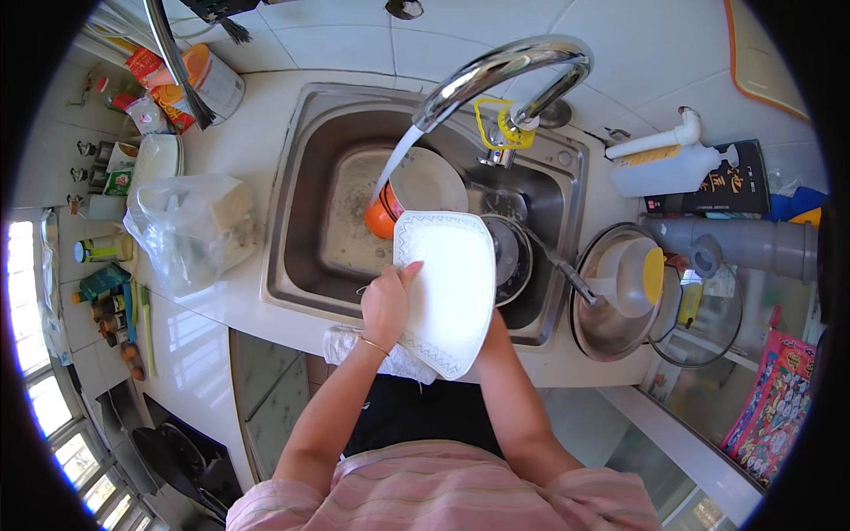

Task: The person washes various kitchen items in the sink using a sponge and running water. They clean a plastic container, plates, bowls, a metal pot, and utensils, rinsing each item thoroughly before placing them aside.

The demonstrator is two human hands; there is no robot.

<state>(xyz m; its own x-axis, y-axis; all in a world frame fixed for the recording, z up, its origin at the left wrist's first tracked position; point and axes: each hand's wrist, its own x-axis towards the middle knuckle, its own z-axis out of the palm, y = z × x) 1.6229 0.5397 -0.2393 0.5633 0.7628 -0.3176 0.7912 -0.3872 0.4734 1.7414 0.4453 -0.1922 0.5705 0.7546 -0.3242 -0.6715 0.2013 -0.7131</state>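
Observation:
A white rectangular plate with a patterned rim (pixel 448 285) is tilted above the front of a steel sink (pixel 279 265). My left hand (pixel 387 299) grips its left edge, thumb on the face. My right hand is hidden behind the plate's right side; only the wrist and forearm show, so its grip cannot be seen. Water runs from the chrome faucet (pixel 505 73) onto an orange bowl (pixel 380 218) in the sink. A round white plate (pixel 430 182) leans over that bowl. Right of them lie a dark-rimmed round pan or bowl (pixel 521 265) and a long-handled utensil (pixel 561 262).
A clear plastic bag holding something (pixel 192 226) sits on the left counter. Steel basins with a plastic jug (pixel 627 279) stand at the right, beside a grey pipe (pixel 750 242) and a white bottle (pixel 671 171). A white cloth (pixel 342 345) hangs over the counter's front edge.

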